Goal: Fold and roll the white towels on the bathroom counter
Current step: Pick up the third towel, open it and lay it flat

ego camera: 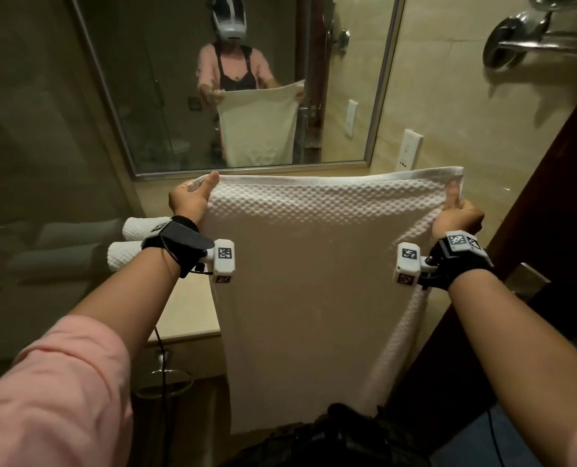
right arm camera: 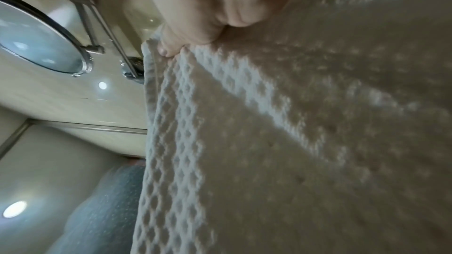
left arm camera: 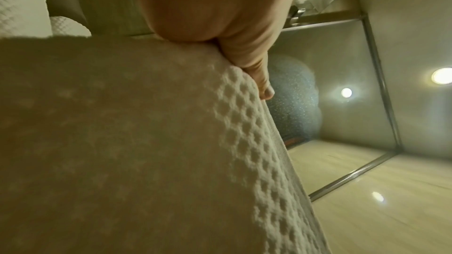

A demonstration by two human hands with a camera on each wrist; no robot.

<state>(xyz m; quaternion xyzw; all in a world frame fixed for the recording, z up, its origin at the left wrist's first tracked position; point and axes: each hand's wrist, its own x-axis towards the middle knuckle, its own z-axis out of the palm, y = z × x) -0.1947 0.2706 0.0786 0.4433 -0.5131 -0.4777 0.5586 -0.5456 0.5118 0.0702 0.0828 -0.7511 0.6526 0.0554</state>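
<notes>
A white waffle-weave towel (left arm camera: 146, 142) fills most of the left wrist view, its bumpy texture sharp along the right edge and blurred in shadow elsewhere. The left hand (left arm camera: 220, 16) comes down from the top and pinches the towel's upper corner, thumb (left arm camera: 259, 76) lying along the edge with its nail showing. Two rolled white towels (left arm camera: 29, 13) sit side by side at upper left. Behind, a metal-framed mirror (left arm camera: 342, 84) reflects round ceiling lights (left arm camera: 346, 92), beside glossy cream wall tile (left arm camera: 391, 210).

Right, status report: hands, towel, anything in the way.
Left hand and right hand each pinch a top corner. White towel hangs spread, unfolded, above the counter. Two rolled towels sit left, clear.
</notes>
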